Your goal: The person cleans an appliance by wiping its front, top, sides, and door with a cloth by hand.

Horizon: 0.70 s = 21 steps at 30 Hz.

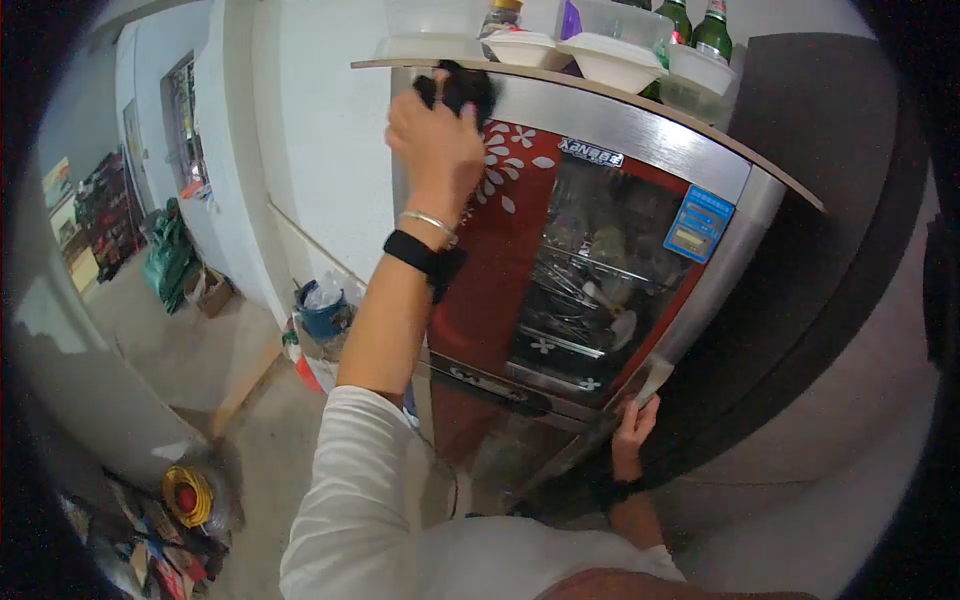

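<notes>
My left hand [435, 135] is closed on a black cloth [470, 88]. It presses the cloth against the silver top strip of a red and silver cabinet [480, 270], near its upper left corner. Below the wrist are a bracelet and a black band. Lower on the right, my right hand [634, 428] has its fingers bent round the cabinet's side edge, beside a small pale piece [655, 380] that is hard to make out. Through the cabinet's dark glass door [600, 270], utensils and dishes show on racks. A blue label [700, 223] is at the door's upper right.
On the board [720, 135] above the cabinet stand plastic containers [612, 65], a jar and green bottles [712, 38]. A dark panel [810, 110] rises at the right. On the floor at left are a blue bucket [323, 312], a yellow coil [188, 495] and a green bag [170, 255].
</notes>
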Each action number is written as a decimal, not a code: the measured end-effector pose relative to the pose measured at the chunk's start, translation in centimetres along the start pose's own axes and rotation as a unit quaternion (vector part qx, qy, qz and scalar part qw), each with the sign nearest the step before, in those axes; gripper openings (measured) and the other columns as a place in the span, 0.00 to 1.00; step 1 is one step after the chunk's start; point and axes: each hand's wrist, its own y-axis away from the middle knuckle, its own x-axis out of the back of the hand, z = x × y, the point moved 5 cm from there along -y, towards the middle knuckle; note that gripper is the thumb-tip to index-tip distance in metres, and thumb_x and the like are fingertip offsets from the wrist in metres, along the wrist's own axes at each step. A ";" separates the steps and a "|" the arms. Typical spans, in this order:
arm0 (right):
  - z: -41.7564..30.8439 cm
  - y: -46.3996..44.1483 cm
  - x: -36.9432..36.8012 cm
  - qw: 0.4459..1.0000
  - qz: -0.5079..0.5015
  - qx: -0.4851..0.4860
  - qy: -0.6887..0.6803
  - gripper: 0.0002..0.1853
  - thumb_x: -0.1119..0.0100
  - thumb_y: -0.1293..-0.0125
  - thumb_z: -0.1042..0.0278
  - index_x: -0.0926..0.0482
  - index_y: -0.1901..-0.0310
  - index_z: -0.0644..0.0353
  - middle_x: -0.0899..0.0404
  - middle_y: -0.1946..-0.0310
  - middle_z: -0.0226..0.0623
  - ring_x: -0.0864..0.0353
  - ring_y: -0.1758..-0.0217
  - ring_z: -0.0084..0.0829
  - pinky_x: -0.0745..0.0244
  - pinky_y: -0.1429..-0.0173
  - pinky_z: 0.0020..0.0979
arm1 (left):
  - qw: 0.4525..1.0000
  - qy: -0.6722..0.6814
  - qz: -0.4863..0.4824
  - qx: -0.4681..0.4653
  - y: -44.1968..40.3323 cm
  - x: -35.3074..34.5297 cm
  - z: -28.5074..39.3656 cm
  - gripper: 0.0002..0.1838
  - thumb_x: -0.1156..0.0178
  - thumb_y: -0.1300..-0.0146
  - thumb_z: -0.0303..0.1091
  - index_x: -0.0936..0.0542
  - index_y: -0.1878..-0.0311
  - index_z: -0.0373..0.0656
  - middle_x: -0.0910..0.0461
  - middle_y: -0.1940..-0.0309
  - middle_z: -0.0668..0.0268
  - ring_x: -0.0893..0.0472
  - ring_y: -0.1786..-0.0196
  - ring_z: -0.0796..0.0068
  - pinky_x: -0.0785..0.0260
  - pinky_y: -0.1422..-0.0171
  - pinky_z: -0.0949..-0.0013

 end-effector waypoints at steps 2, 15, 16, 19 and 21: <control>-0.5 0.0 -0.1 1.000 0.016 -0.003 0.010 0.13 0.59 0.35 0.70 0.38 0.50 0.64 0.33 0.66 0.30 0.35 0.67 0.19 0.38 0.63 0.22 | 0.995 0.030 -0.030 -0.087 1.0 0.3 2.0 0.27 0.41 0.50 0.37 0.30 0.44 0.47 0.35 0.55 0.54 0.37 0.49 0.55 0.48 0.48 0.50; -1.2 0.0 -0.5 0.999 0.016 -0.007 0.046 0.13 0.59 0.35 0.69 0.38 0.50 0.62 0.34 0.66 0.28 0.36 0.64 0.19 0.40 0.59 0.22 | 1.000 -0.012 -0.007 -0.012 0.2 0.7 2.2 0.23 0.41 0.51 0.38 0.26 0.48 0.47 0.34 0.55 0.55 0.37 0.49 0.55 0.46 0.50 0.54; -1.3 0.0 -0.7 0.999 0.013 -0.008 0.048 0.13 0.59 0.35 0.69 0.38 0.50 0.62 0.34 0.66 0.28 0.36 0.64 0.19 0.40 0.59 0.22 | 0.999 -0.001 0.003 -0.052 0.7 0.6 3.0 0.23 0.40 0.51 0.39 0.26 0.49 0.47 0.34 0.56 0.55 0.37 0.49 0.55 0.46 0.50 0.54; -1.2 0.0 -0.6 1.000 0.003 -0.012 0.011 0.14 0.59 0.35 0.69 0.38 0.49 0.62 0.34 0.66 0.27 0.36 0.65 0.19 0.40 0.59 0.21 | 0.995 0.020 0.014 -0.094 0.9 1.1 2.7 0.24 0.40 0.52 0.39 0.26 0.48 0.48 0.35 0.56 0.54 0.38 0.49 0.54 0.48 0.47 0.53; -1.0 -0.1 -0.6 1.000 0.004 -0.001 -0.014 0.14 0.59 0.35 0.69 0.38 0.49 0.62 0.34 0.66 0.27 0.37 0.65 0.19 0.40 0.60 0.21 | 0.997 -0.024 -0.004 -0.072 0.3 1.2 0.9 0.24 0.41 0.51 0.37 0.27 0.48 0.47 0.36 0.56 0.54 0.39 0.48 0.54 0.51 0.45 0.53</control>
